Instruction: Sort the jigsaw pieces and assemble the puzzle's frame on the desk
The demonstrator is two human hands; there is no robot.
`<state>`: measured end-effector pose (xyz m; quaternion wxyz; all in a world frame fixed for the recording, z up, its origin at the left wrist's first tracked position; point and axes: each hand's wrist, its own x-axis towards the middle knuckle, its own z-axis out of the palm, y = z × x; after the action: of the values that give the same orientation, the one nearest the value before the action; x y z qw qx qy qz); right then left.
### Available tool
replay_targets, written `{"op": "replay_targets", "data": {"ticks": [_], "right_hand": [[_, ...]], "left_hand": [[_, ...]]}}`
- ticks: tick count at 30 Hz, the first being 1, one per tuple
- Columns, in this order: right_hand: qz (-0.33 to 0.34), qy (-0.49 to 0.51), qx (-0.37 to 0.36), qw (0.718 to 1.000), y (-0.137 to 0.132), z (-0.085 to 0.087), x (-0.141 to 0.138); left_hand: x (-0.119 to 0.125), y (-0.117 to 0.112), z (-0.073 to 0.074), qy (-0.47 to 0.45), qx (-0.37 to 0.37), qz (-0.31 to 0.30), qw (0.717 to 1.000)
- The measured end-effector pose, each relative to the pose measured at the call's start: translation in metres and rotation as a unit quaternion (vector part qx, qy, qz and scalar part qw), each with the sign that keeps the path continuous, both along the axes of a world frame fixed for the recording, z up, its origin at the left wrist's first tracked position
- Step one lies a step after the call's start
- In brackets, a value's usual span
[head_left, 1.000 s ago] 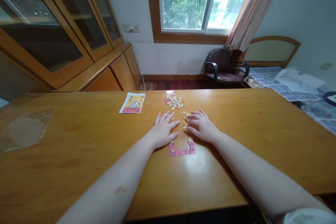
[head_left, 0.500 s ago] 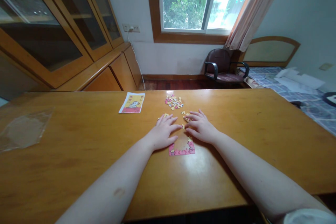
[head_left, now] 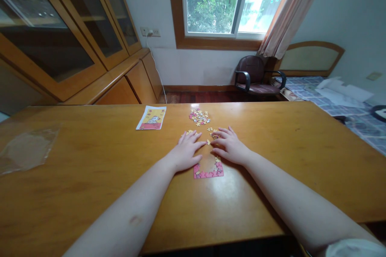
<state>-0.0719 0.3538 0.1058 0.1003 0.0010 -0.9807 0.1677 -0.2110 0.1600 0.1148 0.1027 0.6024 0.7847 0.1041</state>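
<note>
My left hand (head_left: 187,150) lies over the table with its fingers spread, its index fingertip at a small yellow puzzle piece (head_left: 208,142). From the other side my right hand (head_left: 229,145), fingers also apart, reaches close to the same piece. Below them lies a partly joined pink puzzle border (head_left: 208,174); my left thumb is near its upper left end. Several loose yellow pieces (head_left: 189,132) show behind my left fingers, partly covered. More loose pieces (head_left: 214,134) lie by my right fingertips. Farther back sits a pile of mixed puzzle pieces (head_left: 199,116).
A picture card (head_left: 151,118) with a white animal lies left of the pile on the wooden table (head_left: 99,148). A clear plastic bag (head_left: 28,148) rests at the far left. Beyond the table stand a swivel chair (head_left: 251,74) and a bed (head_left: 325,92).
The small yellow piece between my hands has shifted slightly left and away from me. My left fingers have drawn back a little to the left; my right hand has barely moved.
</note>
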Motion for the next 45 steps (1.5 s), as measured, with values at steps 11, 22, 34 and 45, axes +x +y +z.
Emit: {"op": "replay_targets", "data": {"ticks": [11,22,34,45], "right_hand": [[-0.042,-0.001,0.025,0.999,0.0000,-0.0016,-0.0021],[-0.077,0.005,0.044,0.996,0.0033,-0.0062,-0.0020],[0.000,0.060,-0.011,0.998,-0.0012,-0.0010,-0.0011],[-0.004,0.041,-0.009,0.999,-0.0022,-0.0028,-0.0036]], "left_hand": [[-0.0013,-0.0003,-0.0001,-0.015,0.021,-0.015,1.000],[-0.0002,0.0004,-0.0005,-0.004,-0.008,0.028,1.000],[-0.0020,0.0001,-0.0053,-0.018,0.008,0.018,1.000],[-0.0008,0.0006,-0.0025,-0.019,0.021,0.014,0.999]]}}
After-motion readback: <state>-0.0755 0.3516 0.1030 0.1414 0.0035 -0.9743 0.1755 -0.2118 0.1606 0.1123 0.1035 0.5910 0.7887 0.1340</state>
